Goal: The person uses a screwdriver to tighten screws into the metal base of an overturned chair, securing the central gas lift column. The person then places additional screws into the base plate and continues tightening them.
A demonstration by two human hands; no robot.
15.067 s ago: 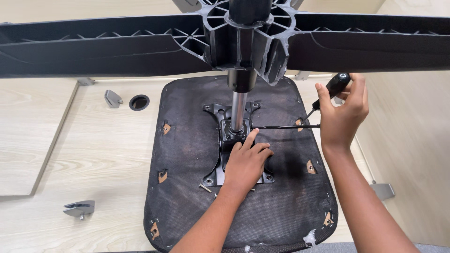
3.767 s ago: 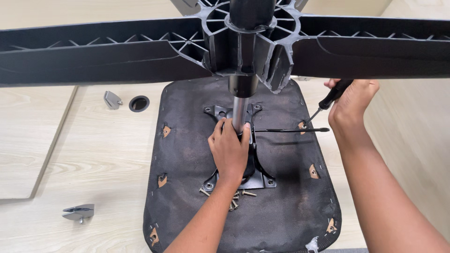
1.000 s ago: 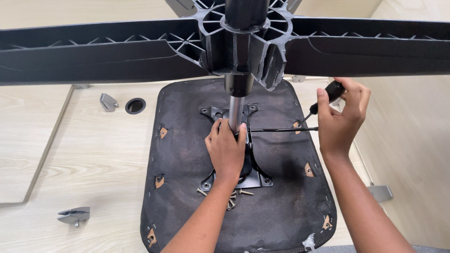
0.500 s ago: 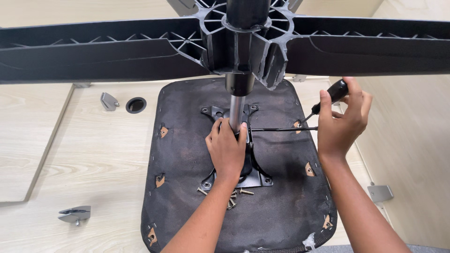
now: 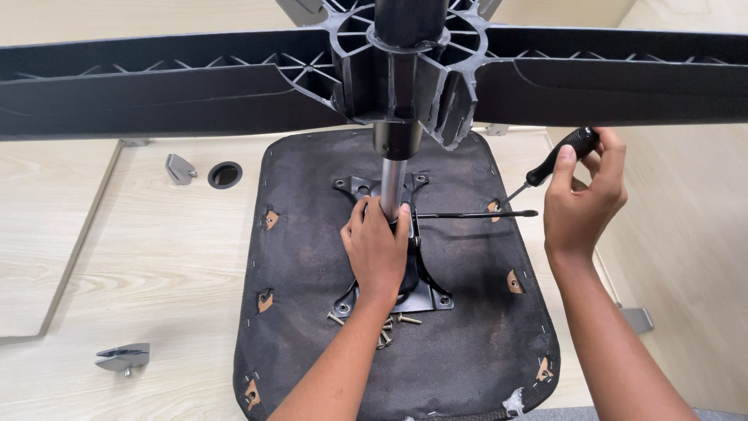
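where the column [image 5: 392,187] rises from the seat [image 5: 312,327], the left hand [image 5: 377,253] is wrapped around its foot, fingers [image 5: 358,226] curled shut on the shiny tube just above the black plate [image 5: 432,295]. the seat lies face down on the pale worktop [image 5: 140,265], its dark underside up, the plate bolted near the middle. the right hand [image 5: 580,206] is off past the seat's right edge, fingers closed on a screwdriver [image 5: 557,160] with a black handle; the shaft slants down and left toward a tan slot [image 5: 494,206] at the seat's rim (whether the tip touches it i cannot tell). a thin black lever [image 5: 475,214] runs out level from the plate toward that same edge, passing just under the screwdriver's tip.

loose screws [image 5: 386,327] lie in a small heap just below the plate's near edge, beside the left wrist. the star base [image 5: 405,70] spreads overhead, its long black arms crossing the whole width above the hands, so room upward is tight near the hub. left of the seat the worktop is open apart from a round hole [image 5: 225,175], a grey bracket [image 5: 179,168] beside it and another bracket [image 5: 123,359] near the front. a further grey bracket [image 5: 637,318] sits right of the seat, by the right forearm.
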